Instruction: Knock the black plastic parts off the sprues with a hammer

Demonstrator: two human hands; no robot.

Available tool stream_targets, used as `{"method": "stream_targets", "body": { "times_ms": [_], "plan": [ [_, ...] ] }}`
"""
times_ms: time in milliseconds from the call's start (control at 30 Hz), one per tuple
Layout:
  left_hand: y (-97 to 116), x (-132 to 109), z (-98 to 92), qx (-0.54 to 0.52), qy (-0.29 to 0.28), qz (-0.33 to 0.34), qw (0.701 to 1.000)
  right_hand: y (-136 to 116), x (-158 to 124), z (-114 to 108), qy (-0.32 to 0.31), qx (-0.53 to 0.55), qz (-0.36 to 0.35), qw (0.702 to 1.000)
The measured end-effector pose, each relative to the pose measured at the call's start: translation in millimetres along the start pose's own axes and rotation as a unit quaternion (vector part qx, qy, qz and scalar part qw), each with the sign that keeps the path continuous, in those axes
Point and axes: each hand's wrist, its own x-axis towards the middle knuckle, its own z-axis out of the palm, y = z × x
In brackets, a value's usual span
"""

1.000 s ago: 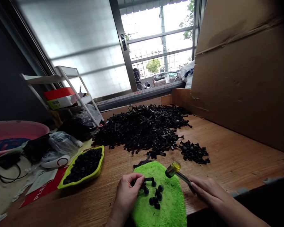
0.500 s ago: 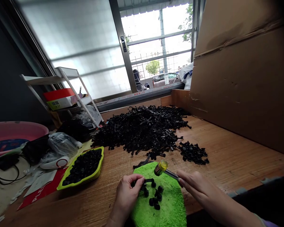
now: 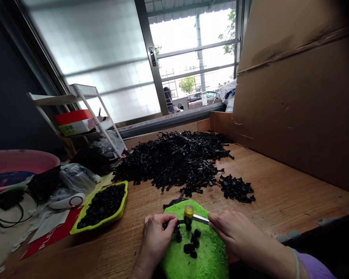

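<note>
Between thumb and fingers, my left hand pinches a black plastic strip at the left edge of a bright green cloth. My right hand is closed on the metal handle of a small hammer with a translucent yellow face on top. The hammer's dark lower end is down at the strip's far end and hides it; whether they touch, I cannot tell. Several small black round-headed pieces lie loose on the cloth just below.
A large heap of black parts covers the back of the wooden table. A smaller pile lies to its right. A yellow basket full of black pieces stands at left. A cardboard sheet walls the right side.
My right hand has swung the hammer down and to the left, from above the cloth onto the strip's end. My left hand keeps its pinch in the same place.
</note>
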Motion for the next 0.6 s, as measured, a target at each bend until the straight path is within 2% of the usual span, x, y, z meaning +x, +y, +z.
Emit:
{"method": "stream_targets", "body": {
  "times_ms": [133, 233, 600],
  "plan": [
    [-1.4, 0.6, 0.6, 0.025, -0.002, 0.006, 1.000, -1.5, 1.1, -0.9, 0.016, 0.008, 0.004, 1.000],
    [-1.6, 1.3, 0.4, 0.034, -0.004, 0.011, 0.999, -2.2, 1.9, -1.5, -0.001, -0.007, 0.001, 1.000],
    [6.6, -1.1, -1.4, 0.056, -0.001, 0.008, 0.998, -2.0, 1.5, 1.3, -0.002, -0.015, 0.008, 1.000]
  ]
}}
